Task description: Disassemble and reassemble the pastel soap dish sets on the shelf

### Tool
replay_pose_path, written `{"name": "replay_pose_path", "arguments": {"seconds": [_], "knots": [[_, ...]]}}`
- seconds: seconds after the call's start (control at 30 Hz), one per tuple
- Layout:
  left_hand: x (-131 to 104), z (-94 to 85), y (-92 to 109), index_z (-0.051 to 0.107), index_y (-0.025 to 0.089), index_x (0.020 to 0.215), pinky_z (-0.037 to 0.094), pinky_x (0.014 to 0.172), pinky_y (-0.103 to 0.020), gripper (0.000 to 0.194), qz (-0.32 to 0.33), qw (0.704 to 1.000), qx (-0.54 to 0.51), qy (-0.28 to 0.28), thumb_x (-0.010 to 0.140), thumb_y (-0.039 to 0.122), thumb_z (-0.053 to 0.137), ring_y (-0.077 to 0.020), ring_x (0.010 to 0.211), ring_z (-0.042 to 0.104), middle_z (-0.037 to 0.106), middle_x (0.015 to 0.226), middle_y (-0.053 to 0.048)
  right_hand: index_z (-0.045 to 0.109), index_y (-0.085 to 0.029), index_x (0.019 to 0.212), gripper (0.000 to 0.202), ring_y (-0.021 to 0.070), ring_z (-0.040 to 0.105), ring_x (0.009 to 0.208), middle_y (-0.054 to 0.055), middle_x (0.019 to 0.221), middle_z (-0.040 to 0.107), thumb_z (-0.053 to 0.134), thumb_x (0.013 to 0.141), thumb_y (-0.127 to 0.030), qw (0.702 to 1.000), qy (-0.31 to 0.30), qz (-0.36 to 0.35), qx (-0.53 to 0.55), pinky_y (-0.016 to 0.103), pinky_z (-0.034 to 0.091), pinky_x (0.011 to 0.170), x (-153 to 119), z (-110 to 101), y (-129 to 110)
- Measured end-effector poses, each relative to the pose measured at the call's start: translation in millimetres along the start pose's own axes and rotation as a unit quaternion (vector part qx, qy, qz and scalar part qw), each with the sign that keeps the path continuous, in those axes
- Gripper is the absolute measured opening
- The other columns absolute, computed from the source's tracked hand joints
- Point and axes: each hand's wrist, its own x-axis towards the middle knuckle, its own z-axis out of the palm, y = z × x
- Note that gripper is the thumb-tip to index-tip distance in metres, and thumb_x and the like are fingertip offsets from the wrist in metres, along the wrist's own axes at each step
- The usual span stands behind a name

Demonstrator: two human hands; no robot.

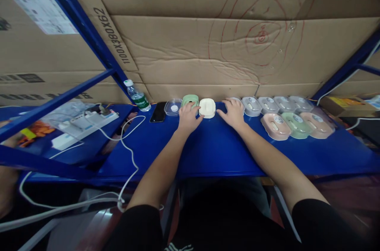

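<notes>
My left hand [189,117] rests with its fingers apart over the front of a small green container [190,97], and its thumb reaches to the lower left edge of a cream square container [207,108]. The cream one sits between my two hands. To the right, my right hand [234,114] lies over a clear-lidded container [241,101], mostly hidden beneath it, with the thumb stretched out to the left. Whether its fingertips press on that lid I cannot tell. A clear plastic lid [170,107] with a white round patch lies left of the green container.
Several lidded containers [251,106] stand in rows at the right, including a pink one [276,126]. At the left are a black phone [157,112], a water bottle [137,96], a white cable [132,156] and a power strip [84,129]. Cardboard [178,53] backs the blue table [219,156].
</notes>
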Motion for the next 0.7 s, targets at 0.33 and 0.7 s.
{"name": "replay_pose_path", "arguments": {"seconds": [0.33, 0.7], "knots": [[-5, 9.0, 19, 0.074, 0.023, 0.117, 0.044, 0.113, -0.053, 0.035, 0.146, 0.985, -0.096, -0.004, 0.086, 0.038, 0.08, -0.0341, 0.133, 0.059, 0.064, 0.141, -0.013, 0.069, -0.019, 0.121, 0.063, 0.0422, 0.059, 0.124, 0.02, 0.127, 0.069, 0.073, 0.083, -0.069, 0.999, -0.024, 0.007, -0.03, 0.068, 0.029, 0.119, -29, -30, 30], [-7, 8.1, 18, 0.069, 0.021, 0.128, 0.047, 0.112, -0.054, 0.058, 0.19, 0.975, -0.117, -0.026, 0.081, 0.053, 0.084, -0.0351, 0.131, 0.06, 0.064, 0.141, -0.015, 0.065, -0.023, 0.139, 0.074, 0.0374, 0.06, 0.133, 0.015, 0.146, 0.058, 0.085, 0.073, -0.051, 0.98, -0.104, -0.098, 0.137, 0.057, 0.05, 0.112, -33, -38, 41]]}}
